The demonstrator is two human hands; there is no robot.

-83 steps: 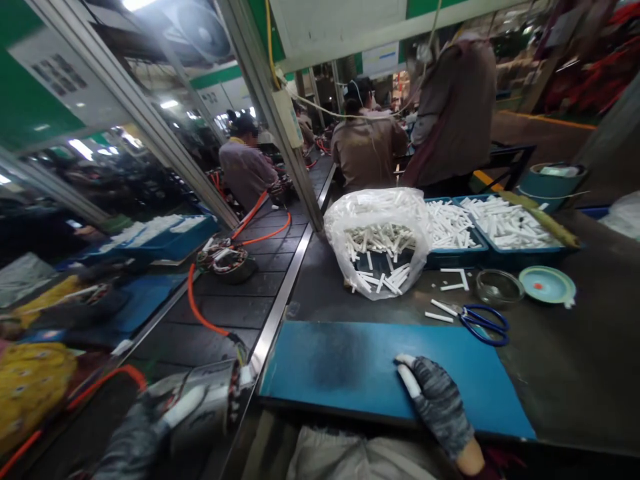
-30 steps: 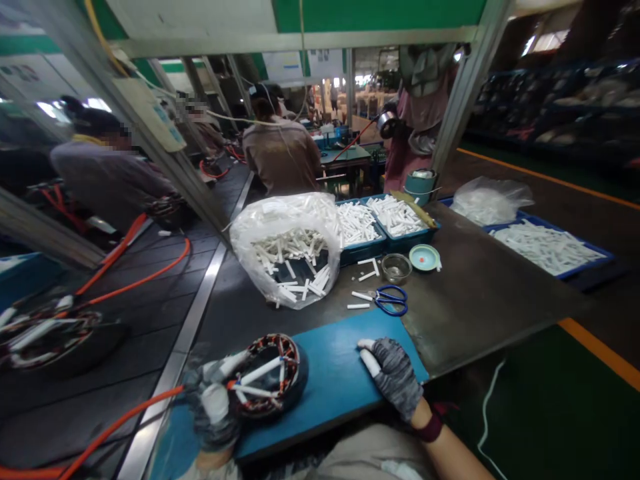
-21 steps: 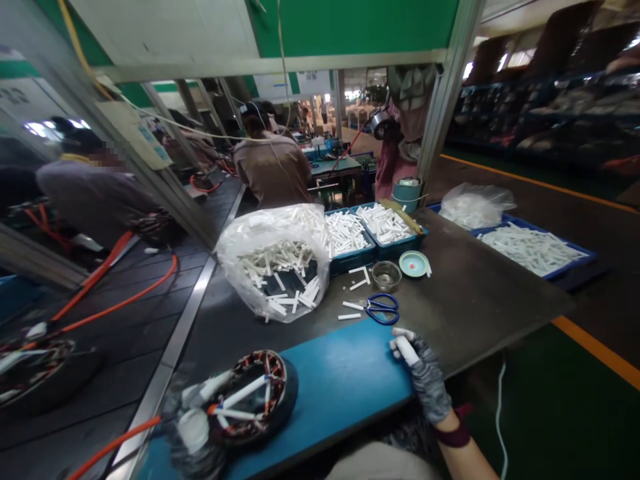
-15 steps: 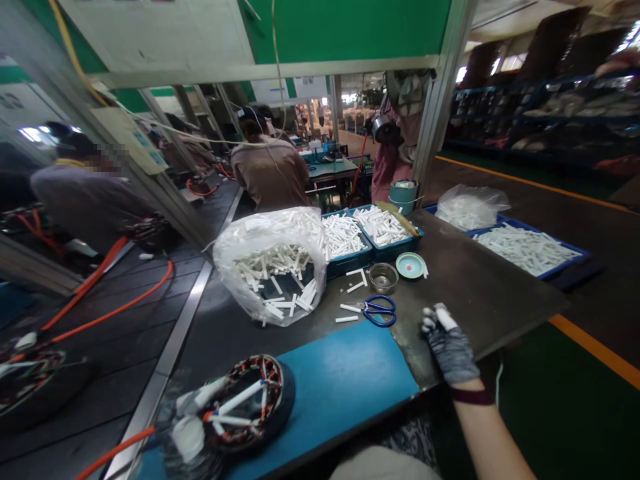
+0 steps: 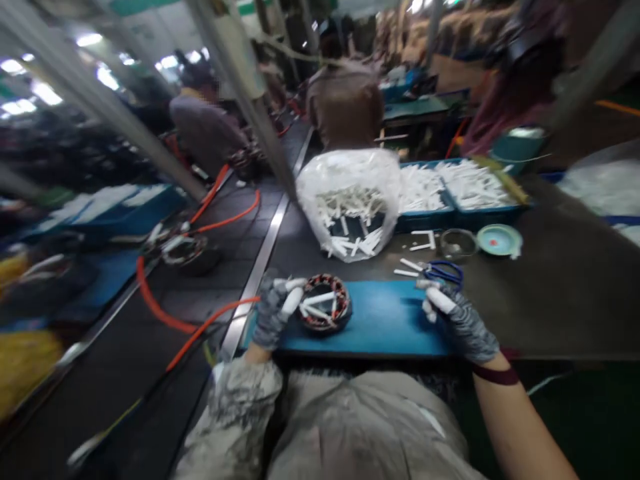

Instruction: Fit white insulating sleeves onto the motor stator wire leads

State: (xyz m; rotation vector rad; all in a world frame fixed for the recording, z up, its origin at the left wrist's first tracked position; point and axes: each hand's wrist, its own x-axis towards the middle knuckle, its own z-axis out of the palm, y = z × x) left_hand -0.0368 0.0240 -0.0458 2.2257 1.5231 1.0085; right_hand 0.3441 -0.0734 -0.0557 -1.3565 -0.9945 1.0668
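A ring-shaped motor stator (image 5: pixel 345 317) with copper windings, orange lead and white tubes across it lies on the blue mat (image 5: pixel 387 313). My left hand (image 5: pixel 275 310), in a grey knit glove with white fingertips, grips the stator's left side. Over the mat's right end is my right hand (image 5: pixel 453 317), gloved alike, its fingers loosely bent and apart with nothing visible in them. Just beyond it lie blue-handled scissors (image 5: pixel 453 270), their handles partly behind my fingers. Short white tubes (image 5: pixel 411 265) lie beside the blades.
Behind the mat stands a clear plastic bag (image 5: pixel 313 200) of white tubes. Blue bins (image 5: pixel 427 220) of tubes, a metal bowl (image 5: pixel 457 245) and a pale green dish (image 5: pixel 500 240) are at its right. An orange hose (image 5: pixel 200 340) crosses the conveyor on the left. Other people sit further back.
My view has swung left and down. My right hand has moved from the bare tabletop to over the mat's right end. My left hand stays at the stator.
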